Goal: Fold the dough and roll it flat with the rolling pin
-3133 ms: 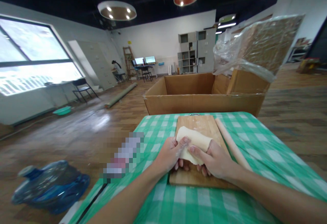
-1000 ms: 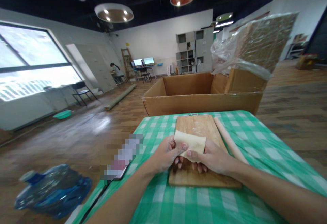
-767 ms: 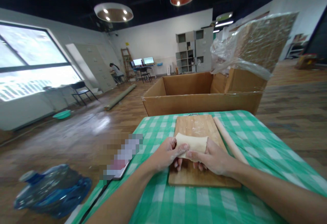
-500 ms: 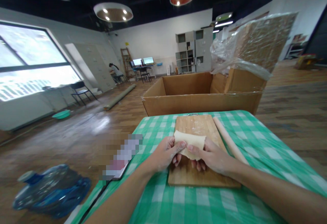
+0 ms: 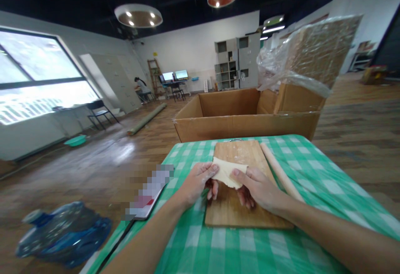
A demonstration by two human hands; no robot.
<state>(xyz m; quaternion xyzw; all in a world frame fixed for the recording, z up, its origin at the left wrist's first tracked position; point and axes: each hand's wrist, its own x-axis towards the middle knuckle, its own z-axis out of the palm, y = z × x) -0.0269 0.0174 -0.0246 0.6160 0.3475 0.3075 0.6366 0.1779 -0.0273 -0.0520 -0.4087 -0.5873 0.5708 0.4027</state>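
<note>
A pale, flattened piece of dough (image 5: 227,171) is held up just above a wooden cutting board (image 5: 240,207). My left hand (image 5: 200,180) pinches its left edge between thumb and fingers. My right hand (image 5: 254,186) grips its lower right part, thumb on top and fingers curled underneath. The board lies on a table with a green and white checked cloth (image 5: 315,174). A wooden rolling pin (image 5: 279,172) rests along the board's right side, close to my right forearm.
A blurred-out flat object (image 5: 150,193) lies at the table's left edge. A big open cardboard box (image 5: 243,118) stands right behind the table, with a plastic-wrapped bundle (image 5: 312,53) on its right. A blue water jug (image 5: 62,232) lies on the floor at left. A person sits far back.
The dough has been gathered smaller and turned between both hands. My left hand has shifted to its left edge, and the hands have risen a little toward the board's far half.
</note>
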